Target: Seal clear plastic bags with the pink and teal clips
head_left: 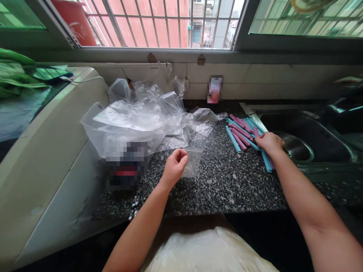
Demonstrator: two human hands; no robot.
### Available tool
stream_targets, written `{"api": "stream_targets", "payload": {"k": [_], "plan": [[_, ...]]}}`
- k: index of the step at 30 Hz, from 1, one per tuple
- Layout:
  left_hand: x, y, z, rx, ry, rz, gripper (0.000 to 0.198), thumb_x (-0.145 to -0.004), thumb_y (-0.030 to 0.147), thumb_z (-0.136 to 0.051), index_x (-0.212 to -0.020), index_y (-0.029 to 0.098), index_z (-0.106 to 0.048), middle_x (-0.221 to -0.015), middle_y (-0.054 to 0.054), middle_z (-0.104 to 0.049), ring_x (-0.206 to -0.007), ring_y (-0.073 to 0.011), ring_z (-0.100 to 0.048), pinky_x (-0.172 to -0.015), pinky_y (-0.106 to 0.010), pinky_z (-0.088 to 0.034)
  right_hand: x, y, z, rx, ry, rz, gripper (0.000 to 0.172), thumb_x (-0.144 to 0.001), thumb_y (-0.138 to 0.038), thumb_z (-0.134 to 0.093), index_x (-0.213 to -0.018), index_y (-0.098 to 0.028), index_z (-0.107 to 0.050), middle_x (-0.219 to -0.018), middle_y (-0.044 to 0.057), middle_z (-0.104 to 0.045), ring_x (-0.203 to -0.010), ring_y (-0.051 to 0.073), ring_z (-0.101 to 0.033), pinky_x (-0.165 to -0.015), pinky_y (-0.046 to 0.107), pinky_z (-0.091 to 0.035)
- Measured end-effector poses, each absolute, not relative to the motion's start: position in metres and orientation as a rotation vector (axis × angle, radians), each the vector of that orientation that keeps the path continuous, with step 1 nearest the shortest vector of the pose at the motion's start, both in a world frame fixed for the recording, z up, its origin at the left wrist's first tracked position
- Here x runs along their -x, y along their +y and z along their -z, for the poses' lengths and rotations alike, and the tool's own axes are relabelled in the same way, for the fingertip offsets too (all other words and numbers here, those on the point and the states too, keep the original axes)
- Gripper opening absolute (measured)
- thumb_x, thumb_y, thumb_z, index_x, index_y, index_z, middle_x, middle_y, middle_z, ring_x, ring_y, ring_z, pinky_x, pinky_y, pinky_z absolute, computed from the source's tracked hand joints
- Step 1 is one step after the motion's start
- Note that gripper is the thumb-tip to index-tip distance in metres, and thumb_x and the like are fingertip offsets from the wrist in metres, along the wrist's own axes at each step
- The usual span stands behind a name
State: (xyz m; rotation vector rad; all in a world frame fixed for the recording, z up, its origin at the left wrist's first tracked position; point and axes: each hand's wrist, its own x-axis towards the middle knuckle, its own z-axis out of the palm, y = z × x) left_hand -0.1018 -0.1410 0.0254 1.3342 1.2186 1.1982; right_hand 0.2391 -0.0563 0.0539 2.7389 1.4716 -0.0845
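My left hand [175,166] is closed, fingers curled in and thumb pressed against them, at the left edge of a small clear zip bag [193,162] above the speckled counter. The bag's left side disappears behind the fingers. Over on the right, my right hand [269,143] pinches the end of a pink bag clip [256,131] at the edge of a loose pile. That pile mixes long, thin blue bag clips [233,139] with several pink ones, lying across one another. Part of the pile is hidden under my right hand.
Crumpled clear plastic bags [136,117] fill the back left, behind a blurred dark package [127,166]. A sink [312,128] borders the clips on the right. Small shiny bits [134,206] lie near the front edge. A blurred pink packet [214,90] stands against the tiled wall.
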Motion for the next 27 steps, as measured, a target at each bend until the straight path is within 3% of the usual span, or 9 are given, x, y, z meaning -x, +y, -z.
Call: {"api": "stream_targets", "payload": {"k": [5, 10, 16, 21, 27], "plan": [[0.102, -0.14, -0.026, -1.332, 1.226, -1.219, 0.011, -0.072, 0.027, -0.051, -0.071, 0.017, -0.047, -0.063, 0.004, -0.043, -0.057, -0.0085, -0.039, -0.056, -0.02, -0.034, -0.239, -0.06, -0.063, -2.907, 1.646, -0.002, 0.031, -0.074, -0.034, -0.05, -0.092, -0.014, -0.066, -0.093, 0.016, -0.066, -0.087, 0.031, -0.061, -0.068, 0.036, -0.044], [0.102, -0.14, -0.028, -1.305, 1.253, -1.244, 0.012, -0.071, 0.028, -0.054, -0.073, 0.016, -0.052, -0.063, 0.003, -0.048, -0.058, -0.0096, -0.044, -0.057, -0.021, -0.036, -0.21, -0.071, -0.063, -2.842, 2.341, 0.018, 0.023, -0.072, -0.034, -0.052, -0.081, -0.015, -0.062, -0.078, 0.01, -0.066, -0.072, 0.022, -0.059, -0.065, 0.032, -0.044], [0.105, -0.14, -0.031, -1.247, 1.292, -1.236, 0.018, -0.072, 0.03, -0.054, -0.078, 0.015, -0.062, -0.061, 0.002, -0.055, -0.058, -0.0107, -0.047, -0.057, -0.022, -0.037, -0.144, -0.096, -0.057, -2.369, 2.904, 0.863, 0.021, -0.076, -0.036, -0.054, -0.082, -0.016, -0.057, -0.068, 0.003, -0.06, -0.057, 0.014, -0.052, -0.055, 0.026, -0.042], [0.106, -0.14, -0.033, -1.198, 1.266, -1.247, 0.019, -0.071, 0.03, -0.055, -0.075, 0.014, -0.064, -0.059, 0.002, -0.055, -0.054, -0.0095, -0.043, -0.054, -0.022, -0.035, -0.101, -0.119, -0.058, -2.05, 2.912, 1.622, 0.026, -0.079, -0.042, -0.055, -0.083, -0.017, -0.055, -0.062, -0.001, -0.052, -0.051, 0.01, -0.044, -0.048, 0.022, -0.036], [0.105, -0.14, -0.033, -1.161, 1.267, -1.25, 0.021, -0.07, 0.031, -0.056, -0.074, 0.013, -0.065, -0.059, 0.001, -0.054, -0.052, -0.0086, -0.04, -0.05, -0.022, -0.031, -0.082, -0.134, -0.04, -2.052, 2.887, 1.85, 0.036, -0.079, -0.052, -0.051, -0.08, -0.017, -0.057, -0.06, -0.002, -0.05, -0.053, 0.01, -0.044, -0.05, 0.023, -0.037]]}}
